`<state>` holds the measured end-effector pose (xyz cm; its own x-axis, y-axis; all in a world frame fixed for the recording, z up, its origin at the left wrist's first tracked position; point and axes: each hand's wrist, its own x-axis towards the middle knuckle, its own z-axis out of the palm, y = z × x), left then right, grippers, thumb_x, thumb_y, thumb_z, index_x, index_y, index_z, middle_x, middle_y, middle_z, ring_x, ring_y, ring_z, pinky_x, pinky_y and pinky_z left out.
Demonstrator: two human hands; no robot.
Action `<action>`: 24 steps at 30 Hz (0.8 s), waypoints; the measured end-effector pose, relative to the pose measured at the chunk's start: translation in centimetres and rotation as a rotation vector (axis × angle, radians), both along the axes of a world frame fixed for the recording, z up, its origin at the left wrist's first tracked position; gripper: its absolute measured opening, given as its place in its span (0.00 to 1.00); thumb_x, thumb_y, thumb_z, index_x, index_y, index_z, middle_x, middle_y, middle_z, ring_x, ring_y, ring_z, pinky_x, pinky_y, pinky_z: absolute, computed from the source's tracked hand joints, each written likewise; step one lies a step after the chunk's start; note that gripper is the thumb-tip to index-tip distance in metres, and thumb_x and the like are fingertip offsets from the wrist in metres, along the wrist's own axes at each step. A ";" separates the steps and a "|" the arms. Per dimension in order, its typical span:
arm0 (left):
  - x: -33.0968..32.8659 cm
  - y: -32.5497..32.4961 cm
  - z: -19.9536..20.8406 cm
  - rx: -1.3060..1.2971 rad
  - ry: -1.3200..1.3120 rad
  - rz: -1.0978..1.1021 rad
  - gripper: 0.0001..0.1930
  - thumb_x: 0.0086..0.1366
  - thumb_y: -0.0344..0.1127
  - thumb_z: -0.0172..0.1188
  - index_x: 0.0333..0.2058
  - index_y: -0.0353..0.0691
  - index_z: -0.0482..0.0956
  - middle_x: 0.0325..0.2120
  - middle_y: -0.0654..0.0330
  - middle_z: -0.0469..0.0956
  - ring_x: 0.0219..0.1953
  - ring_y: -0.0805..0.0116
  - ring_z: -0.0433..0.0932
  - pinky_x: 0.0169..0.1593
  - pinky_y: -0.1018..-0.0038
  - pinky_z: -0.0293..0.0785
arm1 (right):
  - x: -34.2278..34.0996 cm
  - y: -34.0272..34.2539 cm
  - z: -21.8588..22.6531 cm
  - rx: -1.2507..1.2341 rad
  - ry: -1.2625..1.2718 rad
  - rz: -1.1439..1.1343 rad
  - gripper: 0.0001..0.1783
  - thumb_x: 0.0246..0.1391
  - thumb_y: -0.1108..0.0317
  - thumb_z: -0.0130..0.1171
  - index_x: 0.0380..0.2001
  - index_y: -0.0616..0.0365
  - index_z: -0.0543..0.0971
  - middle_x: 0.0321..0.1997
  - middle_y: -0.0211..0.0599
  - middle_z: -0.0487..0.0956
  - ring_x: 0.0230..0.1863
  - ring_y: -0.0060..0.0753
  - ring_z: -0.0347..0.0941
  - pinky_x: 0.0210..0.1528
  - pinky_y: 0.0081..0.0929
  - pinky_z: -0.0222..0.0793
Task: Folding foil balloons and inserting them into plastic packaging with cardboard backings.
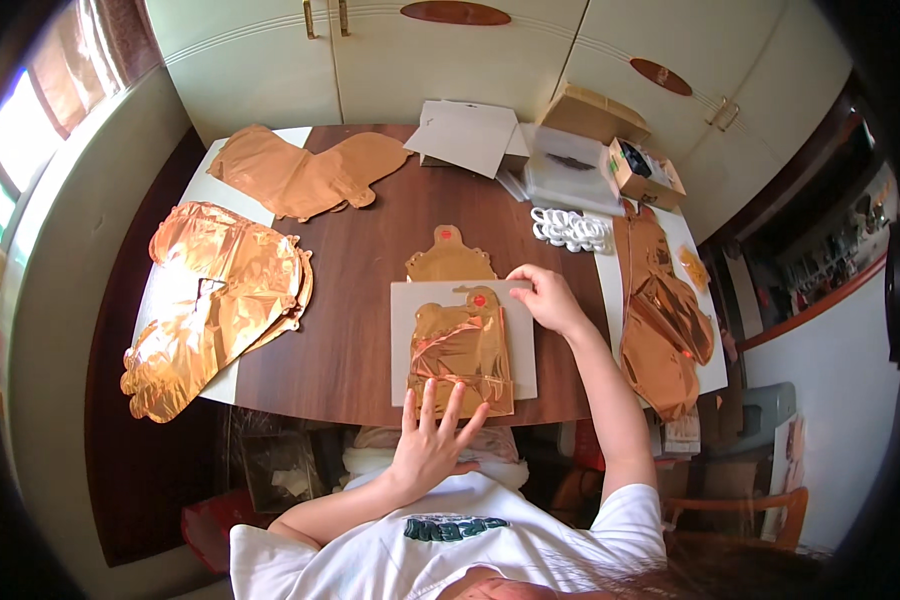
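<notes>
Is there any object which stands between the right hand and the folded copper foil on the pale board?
Nothing visible stands there. The right hand is at the upper right corner of the board; only bare board separates it from the folded foil. The left hand's spread fingers overlap the foil's lower part.

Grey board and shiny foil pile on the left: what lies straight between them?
In the head view, bare brown tabletop separates the grey board from the shiny foil pile.

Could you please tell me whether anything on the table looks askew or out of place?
The copper-coloured foil pile at left is wrinkled and seems to overhang the table; the pale grey card at the back lies askew. I see no spill.
</notes>
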<state>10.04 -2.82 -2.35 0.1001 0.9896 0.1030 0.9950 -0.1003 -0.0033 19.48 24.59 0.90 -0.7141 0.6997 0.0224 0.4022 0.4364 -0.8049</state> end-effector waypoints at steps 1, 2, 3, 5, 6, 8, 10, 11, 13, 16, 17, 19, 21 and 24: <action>0.0 0.0 0.0 0.002 -0.002 0.002 0.50 0.41 0.70 0.60 0.63 0.59 0.57 0.63 0.47 0.53 0.63 0.33 0.49 0.59 0.36 0.47 | -0.1 0.2 0.4 0.069 0.020 -0.077 0.07 0.50 0.72 0.59 0.32 0.62 0.77 0.32 0.41 0.80 0.36 0.34 0.77 0.40 0.30 0.70; 0.0 0.0 0.0 0.004 -0.004 0.002 0.50 0.41 0.70 0.60 0.63 0.59 0.56 0.63 0.48 0.53 0.63 0.33 0.49 0.59 0.36 0.47 | 0.1 0.8 0.3 0.191 0.000 -0.131 0.09 0.49 0.72 0.59 0.35 0.62 0.77 0.32 0.43 0.80 0.35 0.35 0.77 0.39 0.30 0.71; 0.0 0.0 0.0 0.006 -0.002 0.004 0.50 0.41 0.70 0.60 0.63 0.59 0.56 0.63 0.48 0.53 0.63 0.33 0.49 0.59 0.36 0.47 | 0.4 1.5 0.5 0.270 0.028 -0.204 0.09 0.50 0.72 0.59 0.36 0.61 0.76 0.33 0.44 0.80 0.36 0.36 0.77 0.39 0.30 0.70; 0.1 0.1 0.0 0.004 -0.012 -0.006 0.50 0.41 0.70 0.60 0.63 0.59 0.56 0.63 0.48 0.53 0.63 0.33 0.49 0.59 0.36 0.46 | 1.7 3.4 0.8 0.386 0.167 -0.338 0.10 0.51 0.73 0.58 0.38 0.61 0.75 0.33 0.42 0.79 0.35 0.33 0.76 0.38 0.29 0.70; 0.1 0.1 -0.1 0.006 -0.012 -0.006 0.50 0.41 0.70 0.60 0.63 0.59 0.56 0.63 0.48 0.53 0.63 0.33 0.49 0.59 0.36 0.46 | 2.2 4.1 1.2 0.420 0.283 -0.391 0.09 0.52 0.73 0.58 0.38 0.61 0.75 0.33 0.40 0.79 0.34 0.30 0.75 0.37 0.27 0.69; 0.1 0.1 -0.3 0.012 -0.017 -0.006 0.50 0.41 0.71 0.60 0.63 0.59 0.56 0.63 0.47 0.52 0.63 0.33 0.49 0.59 0.36 0.47 | 3.4 4.6 2.7 0.395 0.470 -0.386 0.08 0.56 0.72 0.56 0.38 0.62 0.74 0.31 0.32 0.76 0.31 0.22 0.70 0.34 0.21 0.66; -0.1 0.0 -0.2 0.006 -0.008 0.007 0.50 0.42 0.71 0.60 0.63 0.59 0.57 0.63 0.47 0.52 0.63 0.33 0.49 0.59 0.36 0.47 | 3.5 3.4 4.5 0.375 0.635 -0.370 0.09 0.58 0.71 0.55 0.40 0.63 0.72 0.34 0.26 0.73 0.30 0.15 0.65 0.34 0.14 0.62; -0.1 0.0 -0.2 0.006 -0.002 0.005 0.50 0.42 0.71 0.59 0.63 0.59 0.57 0.63 0.47 0.52 0.63 0.33 0.49 0.59 0.36 0.47 | 4.1 2.8 5.4 0.319 0.666 -0.367 0.08 0.58 0.71 0.55 0.40 0.62 0.72 0.35 0.26 0.73 0.33 0.15 0.65 0.37 0.15 0.62; 0.0 0.0 -0.2 0.012 -0.021 0.003 0.49 0.42 0.71 0.59 0.63 0.59 0.57 0.63 0.47 0.52 0.63 0.33 0.49 0.59 0.37 0.47 | 4.9 1.5 6.3 0.264 0.697 -0.367 0.07 0.58 0.72 0.55 0.40 0.60 0.72 0.36 0.25 0.73 0.35 0.15 0.65 0.40 0.15 0.62; 0.0 0.1 0.2 0.012 -0.053 0.001 0.48 0.43 0.70 0.60 0.63 0.59 0.58 0.63 0.47 0.52 0.63 0.33 0.49 0.60 0.37 0.47 | 5.9 -1.2 6.8 0.285 0.740 -0.324 0.07 0.58 0.72 0.54 0.40 0.61 0.72 0.35 0.26 0.73 0.36 0.16 0.66 0.42 0.16 0.63; 0.0 0.2 0.4 0.007 -0.069 0.003 0.48 0.43 0.69 0.60 0.63 0.59 0.58 0.63 0.48 0.53 0.63 0.33 0.49 0.60 0.37 0.47 | 6.2 -2.4 6.9 0.384 0.675 -0.270 0.07 0.58 0.73 0.54 0.40 0.61 0.72 0.36 0.27 0.74 0.37 0.18 0.68 0.43 0.17 0.64; 0.0 0.1 0.0 0.017 -0.072 0.002 0.47 0.44 0.69 0.60 0.63 0.59 0.58 0.63 0.48 0.52 0.63 0.32 0.49 0.60 0.37 0.47 | 6.5 -4.7 7.1 0.532 0.619 -0.148 0.07 0.58 0.74 0.53 0.39 0.60 0.72 0.37 0.32 0.76 0.38 0.24 0.72 0.43 0.21 0.67; 0.1 0.1 0.0 0.027 -0.080 -0.003 0.47 0.45 0.68 0.60 0.63 0.59 0.58 0.64 0.48 0.52 0.63 0.31 0.49 0.60 0.37 0.47 | 7.2 -6.8 7.1 0.705 0.570 -0.026 0.05 0.57 0.77 0.51 0.37 0.60 0.72 0.37 0.38 0.77 0.37 0.32 0.76 0.42 0.26 0.71; 0.1 -0.1 -0.5 0.036 -0.058 0.017 0.43 0.49 0.66 0.58 0.63 0.59 0.58 0.62 0.51 0.56 0.62 0.38 0.54 0.61 0.41 0.50 | 8.5 -9.8 4.9 0.848 0.561 0.120 0.06 0.55 0.79 0.49 0.35 0.58 0.71 0.37 0.41 0.78 0.37 0.40 0.78 0.40 0.35 0.75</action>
